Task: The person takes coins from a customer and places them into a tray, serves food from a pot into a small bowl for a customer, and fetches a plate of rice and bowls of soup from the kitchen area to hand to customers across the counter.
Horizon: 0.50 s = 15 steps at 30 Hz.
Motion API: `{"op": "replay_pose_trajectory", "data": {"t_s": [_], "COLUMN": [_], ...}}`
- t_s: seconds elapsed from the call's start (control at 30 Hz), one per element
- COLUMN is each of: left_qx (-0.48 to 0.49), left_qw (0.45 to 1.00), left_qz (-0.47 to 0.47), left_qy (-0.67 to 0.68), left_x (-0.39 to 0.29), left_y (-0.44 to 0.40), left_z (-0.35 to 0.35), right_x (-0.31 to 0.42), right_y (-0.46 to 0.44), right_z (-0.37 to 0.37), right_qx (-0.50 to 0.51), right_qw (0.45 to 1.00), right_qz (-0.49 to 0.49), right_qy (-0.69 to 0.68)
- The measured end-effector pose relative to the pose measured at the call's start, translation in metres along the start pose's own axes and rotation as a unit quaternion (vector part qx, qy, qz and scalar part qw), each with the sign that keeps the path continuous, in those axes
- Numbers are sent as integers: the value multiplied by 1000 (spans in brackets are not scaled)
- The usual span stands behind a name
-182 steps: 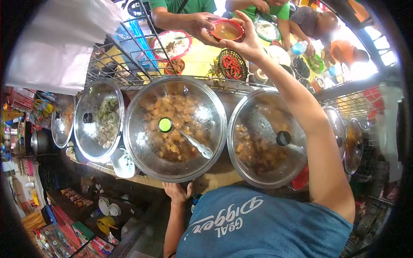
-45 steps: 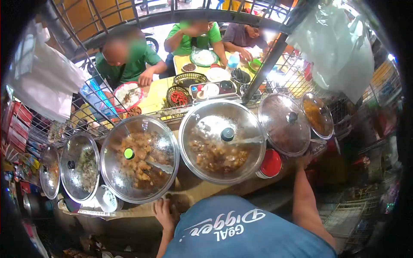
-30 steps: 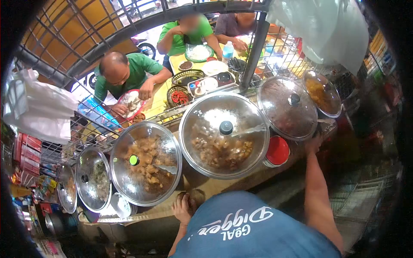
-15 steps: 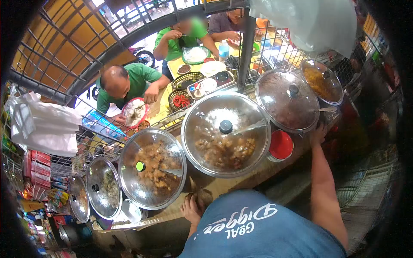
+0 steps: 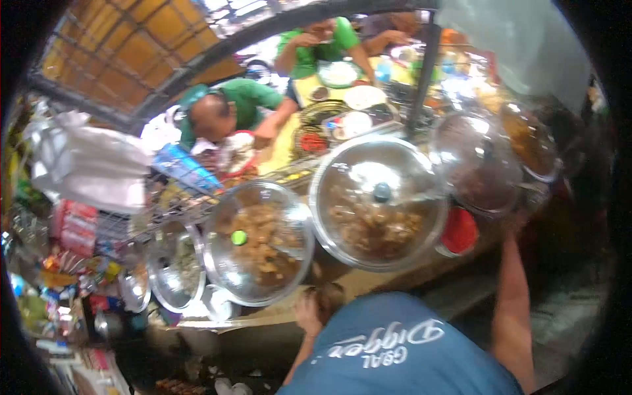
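Observation:
My left hand (image 5: 308, 311) rests on the near edge of the counter (image 5: 260, 317), below a lidded dish with a green knob (image 5: 259, 243), its blurred fingers loosely apart with nothing seen in them. At the counter's right end, my right hand (image 5: 515, 222) is smeared by motion, close to a lidded dish of dark food (image 5: 475, 163); its fingers cannot be made out. Between the hands are a large dish under a clear lid with a dark knob (image 5: 378, 204) and a red-topped container (image 5: 459, 232).
More lidded dishes stand at the left (image 5: 176, 266) and far right (image 5: 528, 141). Behind a wire grille, people in green (image 5: 247, 105) sit at a yellow table with plates and baskets. White plastic bags (image 5: 89, 161) hang at the left. A dark post (image 5: 422, 79) rises behind the dishes.
Earlier my right hand was at a red bowl with another person's hand; it came down to the counter's right end. Lately the whole view has shifted and blurred, while both hands stay at the counter.

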<state>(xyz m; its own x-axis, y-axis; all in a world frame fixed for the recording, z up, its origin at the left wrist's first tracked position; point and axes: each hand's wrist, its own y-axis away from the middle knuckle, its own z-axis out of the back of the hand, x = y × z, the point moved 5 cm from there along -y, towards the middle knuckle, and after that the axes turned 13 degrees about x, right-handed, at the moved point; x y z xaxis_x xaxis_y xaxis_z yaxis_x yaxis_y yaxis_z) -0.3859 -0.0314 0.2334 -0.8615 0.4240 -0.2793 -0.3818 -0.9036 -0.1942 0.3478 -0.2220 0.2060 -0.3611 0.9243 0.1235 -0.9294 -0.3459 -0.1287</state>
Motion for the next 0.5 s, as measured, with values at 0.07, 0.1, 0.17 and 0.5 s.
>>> {"op": "replay_pose_trajectory", "data": {"t_s": [0.07,0.1,0.17,0.5], "left_qx": [13,16,15,19], "left_qw": [1000,1000,1000,1000], "left_qz": [-17,-6,-8,-2], "left_qy": [13,11,22,10], "left_x": [-11,-6,-17,-26], "left_y": [-8,-4,-14,-22], "left_z": [24,13,35,38], "right_x": [68,65,42,8], "right_y": [37,38,26,11], "right_z": [58,49,38,-5], "right_qx": [119,78,24,-18], "right_qw": [991,997,996,1000], "right_qz": [50,-12,-85,-17], "right_qy": [-25,-23,-20,5]}}
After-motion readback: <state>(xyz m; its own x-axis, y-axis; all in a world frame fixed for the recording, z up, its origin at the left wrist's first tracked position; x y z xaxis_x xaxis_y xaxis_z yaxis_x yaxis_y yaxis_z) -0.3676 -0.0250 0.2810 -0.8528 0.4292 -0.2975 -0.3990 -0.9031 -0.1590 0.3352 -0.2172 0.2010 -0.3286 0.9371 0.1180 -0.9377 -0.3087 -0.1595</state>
